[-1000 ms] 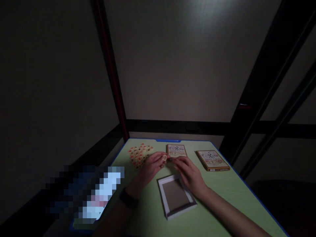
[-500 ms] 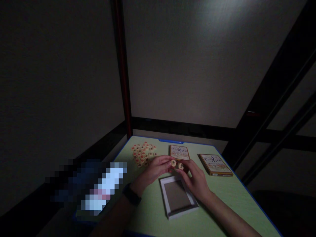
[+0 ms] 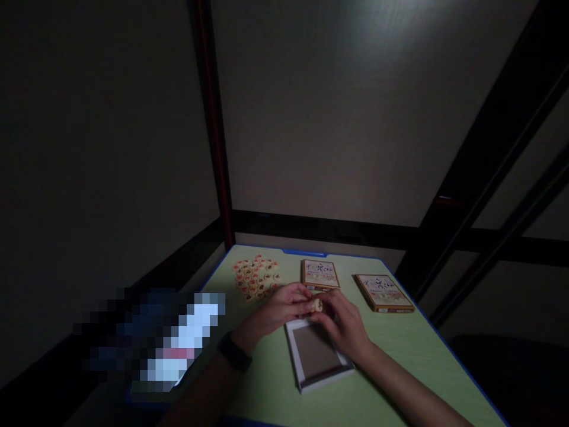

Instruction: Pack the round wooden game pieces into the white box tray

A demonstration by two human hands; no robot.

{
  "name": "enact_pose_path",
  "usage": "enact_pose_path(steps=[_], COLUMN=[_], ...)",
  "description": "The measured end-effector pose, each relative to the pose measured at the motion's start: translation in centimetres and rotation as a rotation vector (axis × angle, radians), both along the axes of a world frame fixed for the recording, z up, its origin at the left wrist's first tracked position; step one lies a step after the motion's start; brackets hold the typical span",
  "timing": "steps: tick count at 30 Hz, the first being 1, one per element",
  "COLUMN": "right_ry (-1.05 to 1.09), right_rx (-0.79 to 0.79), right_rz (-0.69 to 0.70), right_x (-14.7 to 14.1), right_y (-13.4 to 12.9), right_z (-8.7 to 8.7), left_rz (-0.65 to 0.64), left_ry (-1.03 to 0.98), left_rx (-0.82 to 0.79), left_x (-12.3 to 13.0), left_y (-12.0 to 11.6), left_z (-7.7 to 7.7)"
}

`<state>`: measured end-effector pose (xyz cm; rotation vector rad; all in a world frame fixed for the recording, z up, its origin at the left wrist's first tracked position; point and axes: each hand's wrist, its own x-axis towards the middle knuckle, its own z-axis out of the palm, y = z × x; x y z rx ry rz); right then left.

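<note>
Above the far edge of a shallow open box [image 3: 301, 356], my two hands meet. Between their fingertips is a round, pale Chinese chess piece [image 3: 317, 305] with a dark character on its face. My left hand [image 3: 287, 308] pinches it from the left, and a dark watch sits on that wrist. From the right, the fingers and thumb of my right hand [image 3: 344, 320] close around it. Any further pieces in the grip are hidden by the fingers. Many loose Chinese chess pieces [image 3: 255, 276], marked in red and dark, lie in a group beyond my left hand.
A printed Chinese chess box lid [image 3: 320, 274] lies at the back of the green table [image 3: 400, 362]. Another printed box [image 3: 384, 293] is at the right. A bright, pixelated shape [image 3: 182, 344] covers the left edge. Walls stand close behind and at the left.
The two pieces that showed side by side are brought together, so one face now shows. My hands have come closer to each other and slightly lower. The view has shifted a little.
</note>
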<state>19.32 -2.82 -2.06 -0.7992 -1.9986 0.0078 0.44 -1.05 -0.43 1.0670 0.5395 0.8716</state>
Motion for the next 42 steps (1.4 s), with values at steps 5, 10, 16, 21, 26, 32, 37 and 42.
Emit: enact_pose_path(steps=[5, 10, 16, 21, 26, 32, 37, 42], right_ry=[0.016, -0.025, -0.024, -0.322, -0.498, -0.433, -0.395, -0.335], right_rx=[-0.003, -0.039, -0.162, -0.380, -0.476, -0.556, -0.567, -0.509], right_rz=[0.063, 0.137, 0.130, 0.135, 0.053, 0.082, 0.108, 0.077], right_x=[-0.4, -0.3, 0.3, -0.8, -2.7, -3.2, -3.7, -3.8], right_y=[-0.4, -0.4, -0.7, -1.8, -2.0, -1.8, -1.6, -1.5], right_z=[0.4, 0.6, 1.9, 2.0, 1.0, 0.4, -0.1, -0.4], left_rz=[-0.040, -0.033, 0.066, 0.380, 0.376, 0.355, 0.356, 0.362], left_ry=[-0.011, 0.015, 0.091, 0.065, 0.144, 0.243, 0.421, 0.439], left_rx=[0.031, 0.107, 0.114, 0.084, 0.122, 0.180, 0.202, 0.157], left_x=[-0.2, -0.1, -1.6, -2.7, -2.3, -1.9, -1.8, -1.5], left_y=[-0.1, 0.6, 1.4, 2.5, 2.7, 2.3, 2.5, 2.4], left_z=[-0.2, -1.1, -0.1, 0.3, -0.3, -0.7, -1.4, -1.1])
